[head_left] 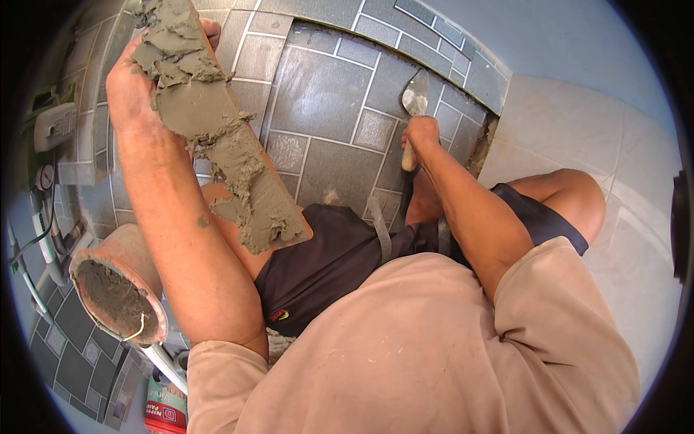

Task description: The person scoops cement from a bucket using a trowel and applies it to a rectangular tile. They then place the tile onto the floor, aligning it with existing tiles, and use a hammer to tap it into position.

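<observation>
My left hand [131,90] is closed around the upper part of a long, narrow tile strip [306,230] with a reddish-brown edge. Wet grey mortar [191,112] lies thick and uneven over the face turned up toward me. The strip slants from the upper left down to above my lap. In my right hand [421,132] is a small pointed trowel [415,98], gripped by its wooden handle. Its blade, smeared with mortar, points away from me over the grey patterned floor tiles [329,170]. The fingertips of my left hand are partly hidden behind the strip.
A bucket [144,253] with mortar inside stands tilted by my left forearm. A red and green paint can [166,401] is at the lower left. Pipes and a gauge [45,177] run along the left. A narrow tiled ledge [405,43] borders the far side; pale tiles [571,134] lie right.
</observation>
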Demonstrator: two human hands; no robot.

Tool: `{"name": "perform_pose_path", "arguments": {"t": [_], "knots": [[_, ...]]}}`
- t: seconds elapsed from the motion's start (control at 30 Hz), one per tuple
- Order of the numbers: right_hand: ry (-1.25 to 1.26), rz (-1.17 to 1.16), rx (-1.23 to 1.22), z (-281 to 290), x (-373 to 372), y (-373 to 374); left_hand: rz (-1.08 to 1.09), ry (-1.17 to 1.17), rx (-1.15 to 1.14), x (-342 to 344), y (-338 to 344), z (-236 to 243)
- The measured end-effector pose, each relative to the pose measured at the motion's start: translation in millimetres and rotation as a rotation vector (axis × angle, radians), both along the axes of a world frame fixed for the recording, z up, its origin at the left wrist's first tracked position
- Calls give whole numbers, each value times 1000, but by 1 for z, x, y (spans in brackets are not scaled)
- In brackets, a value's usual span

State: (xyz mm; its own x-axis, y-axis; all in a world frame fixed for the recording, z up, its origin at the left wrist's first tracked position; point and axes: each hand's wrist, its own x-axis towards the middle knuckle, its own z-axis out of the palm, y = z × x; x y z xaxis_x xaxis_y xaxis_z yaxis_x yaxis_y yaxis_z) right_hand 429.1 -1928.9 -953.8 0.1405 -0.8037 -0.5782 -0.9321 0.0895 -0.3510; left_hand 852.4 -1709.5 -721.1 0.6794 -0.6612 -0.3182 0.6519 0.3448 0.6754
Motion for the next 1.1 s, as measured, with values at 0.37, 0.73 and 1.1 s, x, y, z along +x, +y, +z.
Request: {"name": "perform_pose_path", "arguments": {"t": [0.37, 0.73, 1.1], "knots": [[-383, -720, 270, 71, 33, 11, 5, 36, 10, 7, 8, -2], [-365, -640, 248, 73, 43, 20, -24, 35, -5, 10, 12, -7], [-346, -607, 208, 57, 35, 31, 67, 98, 14, 1, 11, -3]]}}
